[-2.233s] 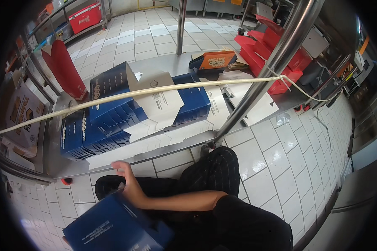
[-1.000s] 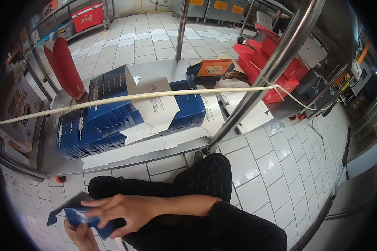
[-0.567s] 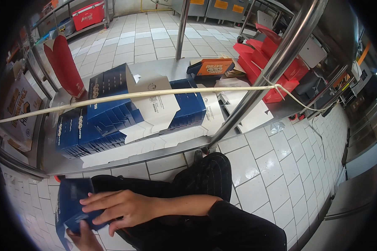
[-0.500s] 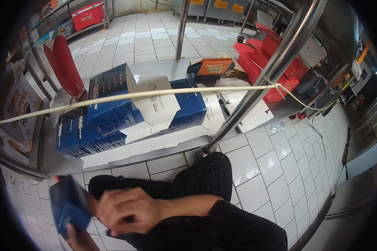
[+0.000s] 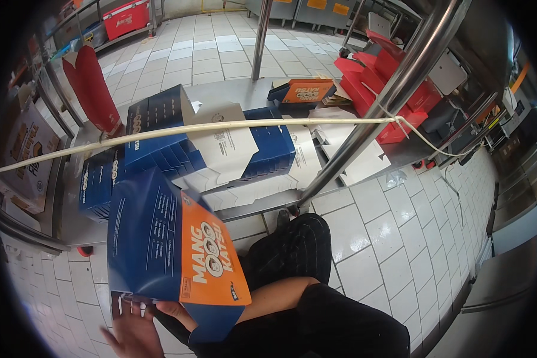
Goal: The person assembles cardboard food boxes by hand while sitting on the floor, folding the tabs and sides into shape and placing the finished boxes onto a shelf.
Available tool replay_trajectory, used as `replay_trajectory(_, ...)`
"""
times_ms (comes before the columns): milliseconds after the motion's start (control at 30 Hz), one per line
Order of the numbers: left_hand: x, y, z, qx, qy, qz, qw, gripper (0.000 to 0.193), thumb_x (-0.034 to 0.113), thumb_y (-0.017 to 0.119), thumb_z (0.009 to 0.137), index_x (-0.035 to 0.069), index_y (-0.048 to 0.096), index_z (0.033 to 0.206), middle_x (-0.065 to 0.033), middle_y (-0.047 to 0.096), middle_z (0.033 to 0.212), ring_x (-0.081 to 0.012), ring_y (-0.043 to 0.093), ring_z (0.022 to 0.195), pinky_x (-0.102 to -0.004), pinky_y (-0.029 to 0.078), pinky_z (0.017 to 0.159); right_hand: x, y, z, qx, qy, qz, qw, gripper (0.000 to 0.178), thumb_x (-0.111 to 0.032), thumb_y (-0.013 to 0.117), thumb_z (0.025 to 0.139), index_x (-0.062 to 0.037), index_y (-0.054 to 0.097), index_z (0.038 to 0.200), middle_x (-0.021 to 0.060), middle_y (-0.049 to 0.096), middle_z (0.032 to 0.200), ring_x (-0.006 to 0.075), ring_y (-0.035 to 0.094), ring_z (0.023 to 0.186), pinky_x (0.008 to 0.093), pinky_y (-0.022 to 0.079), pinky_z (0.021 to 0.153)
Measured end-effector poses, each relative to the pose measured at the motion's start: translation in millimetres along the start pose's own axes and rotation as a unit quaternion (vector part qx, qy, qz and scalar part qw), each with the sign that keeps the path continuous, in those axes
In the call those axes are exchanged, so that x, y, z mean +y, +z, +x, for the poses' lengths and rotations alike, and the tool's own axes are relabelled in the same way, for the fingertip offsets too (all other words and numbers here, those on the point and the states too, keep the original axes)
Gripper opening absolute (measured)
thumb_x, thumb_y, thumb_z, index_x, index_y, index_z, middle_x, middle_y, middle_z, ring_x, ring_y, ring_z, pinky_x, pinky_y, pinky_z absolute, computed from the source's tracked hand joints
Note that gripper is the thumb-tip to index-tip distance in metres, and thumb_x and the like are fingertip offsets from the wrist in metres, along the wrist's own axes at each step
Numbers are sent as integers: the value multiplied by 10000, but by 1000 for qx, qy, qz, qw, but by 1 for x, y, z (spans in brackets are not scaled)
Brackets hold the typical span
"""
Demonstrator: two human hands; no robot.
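Note:
A blue and orange cardboard food box is tilted in front of my lap, with a flap hanging at its lower corner. My right hand grips its lower edge; most of that hand is hidden behind the box, and the forearm comes in from the right. Below the box, my left hand is open, palm up and thumb spread, its fingertips at the lower edge. Several flat blue and white box blanks lie stacked on the metal shelf beyond.
A pale cane runs across the shelf, tied to a steel post. Red cartons and an orange box sit at the back right, a red folded carton at the left. A large printed carton stands far left.
The box has swung up and to the right from low left, showing its orange side. My right hand has gone behind it; my left hand has opened below it.

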State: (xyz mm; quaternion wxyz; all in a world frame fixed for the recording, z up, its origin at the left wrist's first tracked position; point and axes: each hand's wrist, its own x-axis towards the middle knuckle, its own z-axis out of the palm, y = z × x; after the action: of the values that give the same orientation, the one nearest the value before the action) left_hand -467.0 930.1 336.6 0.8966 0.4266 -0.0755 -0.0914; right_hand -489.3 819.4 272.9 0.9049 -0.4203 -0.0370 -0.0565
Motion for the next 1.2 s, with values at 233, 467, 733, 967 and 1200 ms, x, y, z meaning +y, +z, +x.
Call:
replay_trajectory(233, -26, -40, -3, 1, -58, 43, 997, 289, 282, 586, 978, 15, 563, 1085, 15, 550, 793, -81, 556, 791, -226, 448, 667, -5, -11, 10, -55, 0, 14, 998, 239, -281, 615, 969, -45, 579, 976, 24, 624, 838, 108, 604, 735, 214, 468, 652)
replay_trajectory(467, -45, -58, 4, 110, -137, -34, 984, 256, 248, 664, 926, 14, 579, 864, 50, 444, 542, -46, 389, 425, -185, 337, 413, -12, -23, 24, -148, 67, 45, 986, 261, -286, 598, 982, -58, 583, 856, 7, 614, 760, 97, 587, 681, 221, 447, 590)
replay_trajectory(733, -53, -55, 10, 42, 92, 569, 816, 595, 364, 567, 944, 27, 379, 1396, -168, 486, 1305, -270, 469, 1188, -374, 383, 965, -39, -29, 21, -312, 105, -58, 942, 239, -252, 613, 947, -27, 546, 990, 99, 606, 900, 198, 591, 783, 300, 457, 661)
replay_trajectory(967, -41, -28, 10, -177, 214, 605, 746, 813, 520, 645, 813, 15, 361, 1384, -195, 372, 1390, -353, 382, 1303, -451, 343, 1047, -90, -22, 22, -273, 63, -310, 908, 333, -211, 630, 910, 5, 514, 1136, 187, 596, 1042, 298, 595, 890, 375, 471, 744)
replay_trajectory(1200, -27, -26, 8, -73, -16, 251, 965, 917, 660, 592, 799, -6, 387, 1395, -219, 414, 1409, -307, 414, 1310, -436, 335, 1069, -183, -52, -7, -159, -199, -504, 826, 633, -378, 786, 752, -28, 466, 1171, 217, 398, 1301, 407, 404, 1149, 532, 346, 978)
